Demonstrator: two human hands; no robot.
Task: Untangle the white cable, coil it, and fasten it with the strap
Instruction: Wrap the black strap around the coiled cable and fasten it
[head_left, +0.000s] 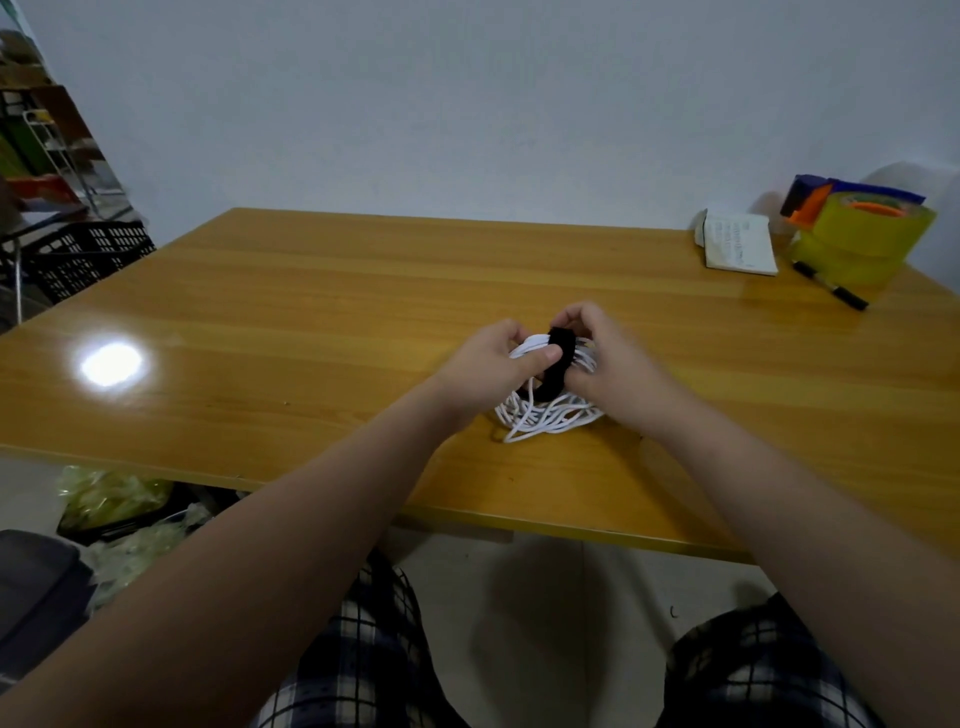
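Note:
The white cable (545, 418) is wound into a coil that stands on the wooden table (291, 332), its lower loops resting on the tabletop. A black strap (557, 364) wraps around the top of the coil. My left hand (493, 364) grips the coil from the left, thumb pressed against the strap. My right hand (602, 358) holds the coil from the right, its fingers curled over the strap's upper end. The hands hide the upper part of the coil.
At the table's far right lie a small notebook (737, 241), stacked yellow tape rolls (857, 239) with coloured items on top, and a black marker (831, 292). A black crate (88, 254) sits beyond the left edge; bags lie on the floor at left.

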